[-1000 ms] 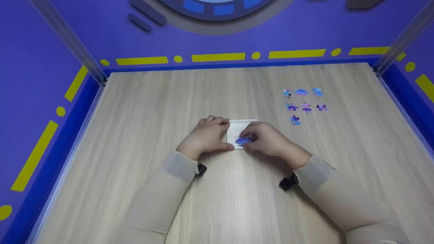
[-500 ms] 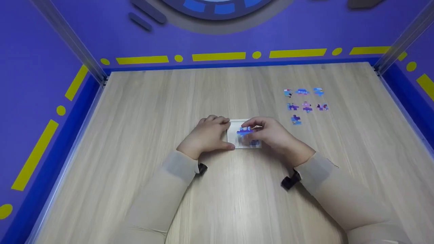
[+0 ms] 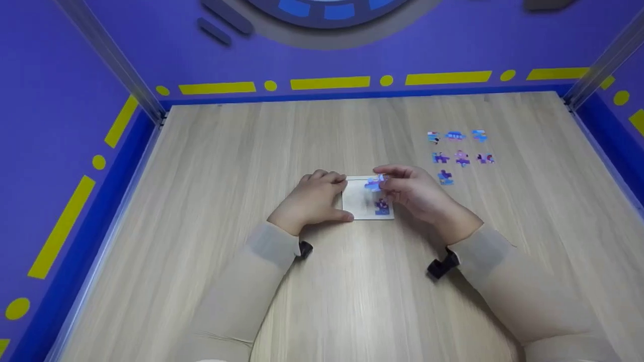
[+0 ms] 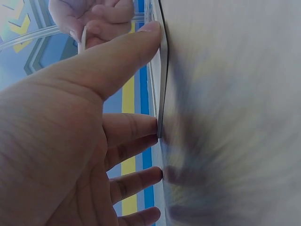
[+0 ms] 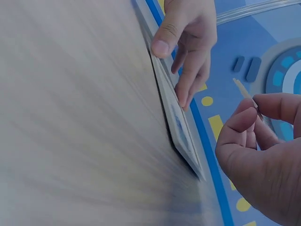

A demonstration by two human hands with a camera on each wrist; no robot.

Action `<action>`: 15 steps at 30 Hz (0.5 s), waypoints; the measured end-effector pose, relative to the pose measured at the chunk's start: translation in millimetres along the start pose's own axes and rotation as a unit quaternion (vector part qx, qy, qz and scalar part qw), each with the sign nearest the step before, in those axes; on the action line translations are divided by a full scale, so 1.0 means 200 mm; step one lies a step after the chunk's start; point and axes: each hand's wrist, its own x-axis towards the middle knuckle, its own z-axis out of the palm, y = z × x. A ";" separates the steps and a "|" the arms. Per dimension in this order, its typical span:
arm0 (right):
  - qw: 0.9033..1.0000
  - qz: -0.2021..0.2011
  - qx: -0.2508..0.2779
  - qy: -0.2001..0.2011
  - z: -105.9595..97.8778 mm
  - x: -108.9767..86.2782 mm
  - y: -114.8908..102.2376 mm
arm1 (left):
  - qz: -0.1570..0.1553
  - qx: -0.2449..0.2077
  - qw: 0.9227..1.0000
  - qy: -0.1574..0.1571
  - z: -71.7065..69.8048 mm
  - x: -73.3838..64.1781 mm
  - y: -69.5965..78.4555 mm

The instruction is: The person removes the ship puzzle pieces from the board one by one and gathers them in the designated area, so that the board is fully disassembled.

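Observation:
A small white puzzle tray [image 3: 356, 198] lies on the table, with one purple-blue jigsaw piece [image 3: 382, 206] in its near right corner. My left hand [image 3: 314, 198] rests at the tray's left side, the thumb on the near corner and the index finger at the far corner. In the left wrist view its fingers [image 4: 134, 129] look fairly straight against the edge. Above the tray's far right part, my right hand [image 3: 420, 193] pinches a blue-purple jigsaw piece [image 3: 373, 183] between thumb and fingers. The right wrist view shows this held piece [image 5: 243, 90] edge-on, apart from the tray.
Several loose jigsaw pieces [image 3: 462, 158] lie in rows on the table at the far right. The wooden tabletop [image 3: 241, 151] is bordered by a blue-purple back wall [image 3: 332, 65] and side walls. A black wrist strap [image 3: 443, 265] sits at my right cuff.
My right hand has lifted the held piece and moved away toward the tray's far right, uncovering the piece in the near right corner. My left hand stays at the tray's left edge.

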 end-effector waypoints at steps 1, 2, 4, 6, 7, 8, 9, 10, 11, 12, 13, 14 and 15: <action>1.000 -0.006 0.007 0.005 -0.01 0.00 -0.01 | 0.001 0.001 1.000 0.000 0.00 0.00 0.00; 1.000 -0.012 0.013 0.010 -0.03 -0.01 -0.01 | 0.001 0.001 1.000 0.000 0.00 0.00 0.00; 0.999 -0.022 0.025 0.021 -0.06 -0.01 -0.02 | 0.001 0.002 1.000 0.000 0.01 0.00 0.00; 0.999 -0.030 0.029 0.033 -0.09 -0.02 -0.03 | 0.002 0.002 1.000 0.000 0.01 0.00 0.00; 0.998 -0.032 0.027 0.040 -0.11 -0.03 -0.03 | 0.002 0.003 1.000 0.000 0.01 0.00 0.00; 0.998 -0.033 0.024 0.047 -0.13 -0.03 -0.03 | 0.002 0.004 1.000 -0.001 0.01 0.00 0.00; 0.998 -0.034 0.025 0.053 -0.15 -0.04 -0.03 | 0.001 0.007 1.000 -0.001 0.01 0.00 -0.01; 0.998 -0.035 0.022 0.057 -0.17 -0.05 -0.04 | 0.000 0.008 1.000 -0.001 0.01 0.00 -0.01; 0.997 -0.036 0.019 0.060 -0.19 -0.06 -0.04 | -0.001 0.009 1.000 -0.002 0.01 0.00 -0.01; 0.997 -0.037 0.019 0.063 -0.22 -0.07 -0.04 | -0.002 0.010 1.000 -0.003 0.01 0.01 -0.01; 0.997 -0.039 0.020 0.065 -0.24 -0.08 -0.05 | -0.003 0.010 1.000 -0.003 0.02 0.01 0.00; 0.997 -0.040 0.027 0.066 -0.27 -0.10 -0.06 | -0.003 0.009 1.000 -0.003 0.01 0.01 0.00; 0.996 -0.042 0.034 0.069 -0.29 -0.11 -0.07 | -0.003 0.007 1.000 -0.004 0.02 0.01 0.00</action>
